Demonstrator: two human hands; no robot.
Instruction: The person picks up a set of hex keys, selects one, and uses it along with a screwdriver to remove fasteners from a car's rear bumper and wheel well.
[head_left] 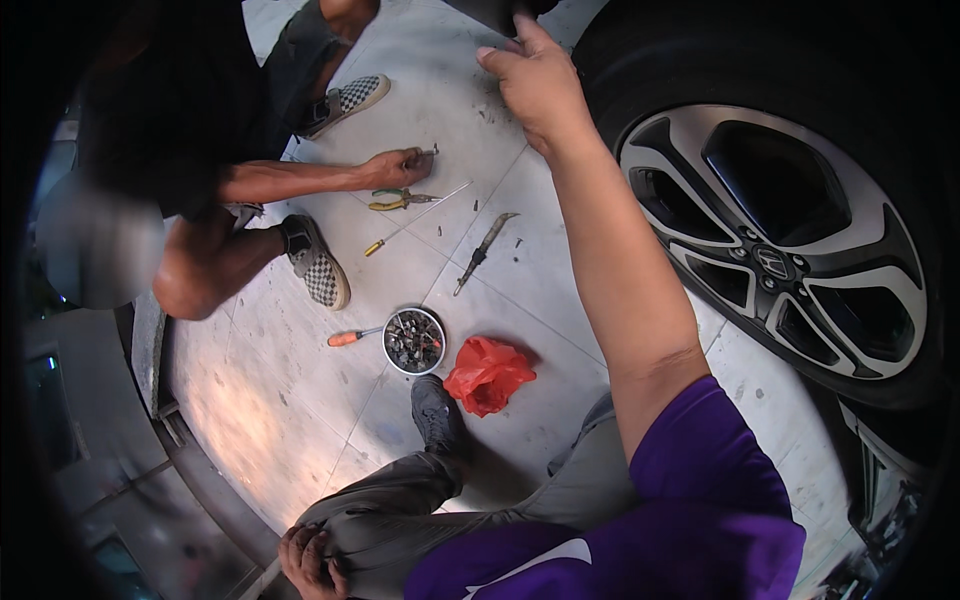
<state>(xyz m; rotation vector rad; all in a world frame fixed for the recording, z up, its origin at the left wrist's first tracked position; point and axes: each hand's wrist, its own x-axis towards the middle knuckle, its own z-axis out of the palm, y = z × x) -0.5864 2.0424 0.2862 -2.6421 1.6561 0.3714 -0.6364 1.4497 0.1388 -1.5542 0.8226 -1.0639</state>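
Observation:
My right arm stretches up along the tyre. At the top edge my right hand (535, 85) has its index finger against a dark panel (490, 12), its thumb apart; the other fingers are partly hidden. Low on the left, my left hand (312, 563) lies over my bent knee, fingers spread and holding nothing. Between my foot and the other person sits a round metal bowl (387, 345) of small dark fasteners. Beside it are a red plastic bag (490, 375) and an orange-handled screwdriver (345, 338).
A car wheel (770, 240) stands close on the right. At the left a co-worker crouches, a hand (400, 165) holding a small metal piece. On the tiles lie pliers (400, 200), a yellow-handled screwdriver (375, 246), a curved knife-like tool (488, 240) and several loose screws.

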